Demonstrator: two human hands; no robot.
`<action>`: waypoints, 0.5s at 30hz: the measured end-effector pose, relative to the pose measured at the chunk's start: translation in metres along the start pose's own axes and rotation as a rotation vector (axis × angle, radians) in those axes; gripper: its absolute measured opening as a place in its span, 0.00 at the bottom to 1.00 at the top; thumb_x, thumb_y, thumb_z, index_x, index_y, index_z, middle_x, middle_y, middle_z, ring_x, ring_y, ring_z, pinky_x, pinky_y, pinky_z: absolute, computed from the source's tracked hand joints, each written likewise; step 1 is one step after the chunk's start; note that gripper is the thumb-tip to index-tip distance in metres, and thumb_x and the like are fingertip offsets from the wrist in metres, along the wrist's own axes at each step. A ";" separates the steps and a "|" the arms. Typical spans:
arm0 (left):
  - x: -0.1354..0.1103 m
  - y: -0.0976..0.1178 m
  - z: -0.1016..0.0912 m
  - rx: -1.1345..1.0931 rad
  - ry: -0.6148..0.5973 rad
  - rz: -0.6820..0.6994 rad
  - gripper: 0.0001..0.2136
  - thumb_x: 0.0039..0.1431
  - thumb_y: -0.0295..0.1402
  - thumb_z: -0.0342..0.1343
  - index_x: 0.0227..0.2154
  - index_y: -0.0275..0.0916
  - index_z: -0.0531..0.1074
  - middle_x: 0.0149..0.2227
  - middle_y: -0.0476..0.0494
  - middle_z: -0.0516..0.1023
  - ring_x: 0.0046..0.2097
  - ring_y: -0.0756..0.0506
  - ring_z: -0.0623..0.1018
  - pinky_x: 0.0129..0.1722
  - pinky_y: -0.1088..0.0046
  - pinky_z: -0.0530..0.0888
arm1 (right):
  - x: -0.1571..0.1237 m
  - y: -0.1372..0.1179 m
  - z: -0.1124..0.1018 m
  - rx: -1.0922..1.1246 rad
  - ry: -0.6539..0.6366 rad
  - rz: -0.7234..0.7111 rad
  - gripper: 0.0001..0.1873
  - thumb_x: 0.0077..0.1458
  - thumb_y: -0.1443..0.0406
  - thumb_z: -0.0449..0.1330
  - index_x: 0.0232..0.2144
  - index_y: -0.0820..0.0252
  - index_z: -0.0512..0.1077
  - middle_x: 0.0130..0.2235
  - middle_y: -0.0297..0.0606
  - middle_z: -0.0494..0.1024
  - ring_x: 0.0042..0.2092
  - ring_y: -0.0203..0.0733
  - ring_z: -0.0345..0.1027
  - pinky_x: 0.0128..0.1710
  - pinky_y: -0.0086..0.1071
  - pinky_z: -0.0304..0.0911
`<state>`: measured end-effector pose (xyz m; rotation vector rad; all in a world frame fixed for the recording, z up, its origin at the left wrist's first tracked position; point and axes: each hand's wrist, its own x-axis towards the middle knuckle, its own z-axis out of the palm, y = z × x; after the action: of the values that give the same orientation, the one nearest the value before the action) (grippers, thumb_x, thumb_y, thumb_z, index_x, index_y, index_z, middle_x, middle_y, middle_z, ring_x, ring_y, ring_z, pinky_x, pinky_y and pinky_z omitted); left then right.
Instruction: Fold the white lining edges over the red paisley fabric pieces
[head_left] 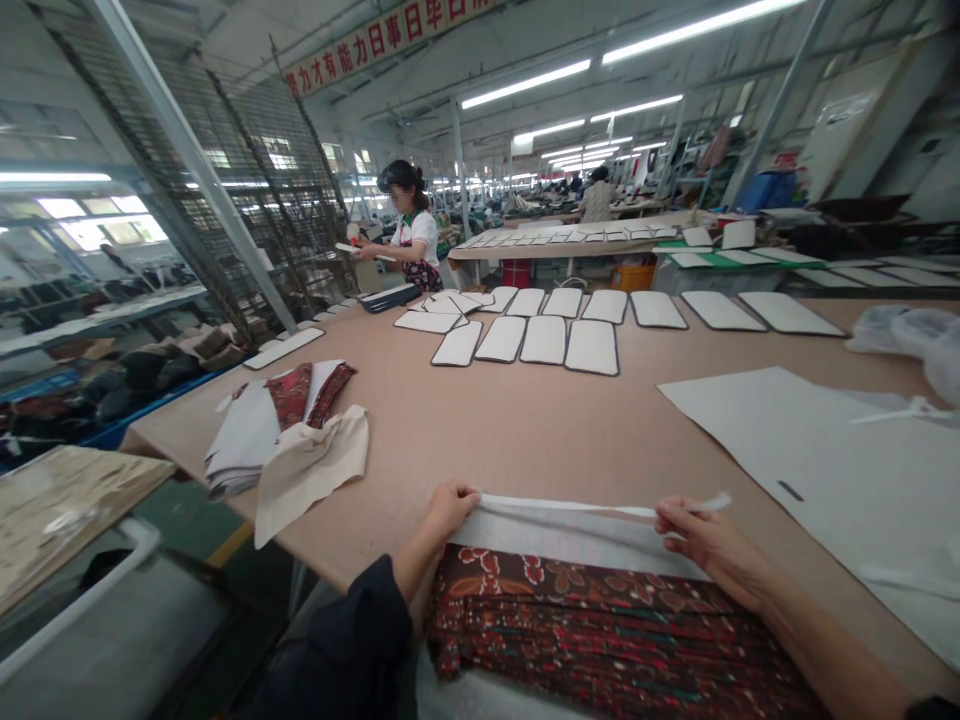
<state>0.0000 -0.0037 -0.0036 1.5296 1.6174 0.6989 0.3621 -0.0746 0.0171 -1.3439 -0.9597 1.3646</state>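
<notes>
A narrow white strip [566, 504] stretches between my two hands along the far edge of a pale, thin sheet [540, 530]. My left hand [450, 508] pinches the left end of the strip. The fingers of my right hand [691, 530] are closed on it farther right, and its loose tip sticks out past them. Just below, nearest to me, dark red-brown patterned fabric [600, 630] lies in many narrow folds on the pale sheet. My right forearm passes over the right side of this fabric.
Several white dark-edged panels [544, 340] lie across the brown table [517, 430]. White sheets and patterned pieces [262, 425] are stacked at left, with a beige cloth [319, 465]. Large white paper [817, 450] covers the right side, near a plastic bag [911, 345]. A co-worker [412, 235] stands beyond.
</notes>
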 end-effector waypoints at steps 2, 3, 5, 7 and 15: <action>0.001 -0.002 0.001 0.051 0.002 0.020 0.06 0.48 0.27 0.52 0.22 0.34 0.73 0.19 0.52 0.69 0.24 0.53 0.66 0.24 0.79 0.60 | 0.005 0.008 -0.002 -0.176 0.062 -0.040 0.17 0.40 0.52 0.63 0.23 0.60 0.68 0.25 0.33 0.70 0.29 0.38 0.63 0.29 0.29 0.62; 0.001 -0.003 0.001 0.075 0.009 0.030 0.06 0.48 0.27 0.52 0.22 0.34 0.73 0.20 0.51 0.70 0.25 0.52 0.67 0.25 0.78 0.61 | 0.008 0.012 -0.002 -0.289 0.093 -0.066 0.17 0.40 0.51 0.61 0.23 0.59 0.68 0.24 0.33 0.70 0.29 0.38 0.64 0.29 0.30 0.61; 0.002 -0.004 0.002 0.116 0.033 0.043 0.05 0.47 0.26 0.52 0.23 0.35 0.73 0.24 0.49 0.72 0.28 0.51 0.69 0.28 0.78 0.62 | 0.012 0.019 -0.003 -0.527 0.142 -0.131 0.18 0.41 0.50 0.57 0.24 0.59 0.68 0.22 0.33 0.70 0.27 0.40 0.64 0.29 0.32 0.60; 0.002 -0.004 0.004 0.196 0.068 0.049 0.05 0.48 0.26 0.51 0.25 0.35 0.73 0.26 0.48 0.74 0.30 0.51 0.70 0.30 0.78 0.62 | 0.013 0.024 -0.003 -0.721 0.172 -0.181 0.18 0.43 0.50 0.54 0.25 0.58 0.69 0.22 0.34 0.72 0.27 0.43 0.65 0.29 0.34 0.60; 0.001 0.002 0.006 0.360 0.094 0.063 0.05 0.49 0.27 0.50 0.26 0.37 0.72 0.28 0.45 0.75 0.31 0.49 0.71 0.30 0.77 0.62 | 0.009 0.029 0.002 -0.925 0.216 -0.213 0.16 0.46 0.52 0.49 0.28 0.54 0.71 0.25 0.34 0.76 0.30 0.46 0.69 0.30 0.33 0.60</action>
<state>0.0062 -0.0031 -0.0056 1.8318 1.8467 0.5391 0.3579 -0.0723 -0.0130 -1.9261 -1.6184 0.5728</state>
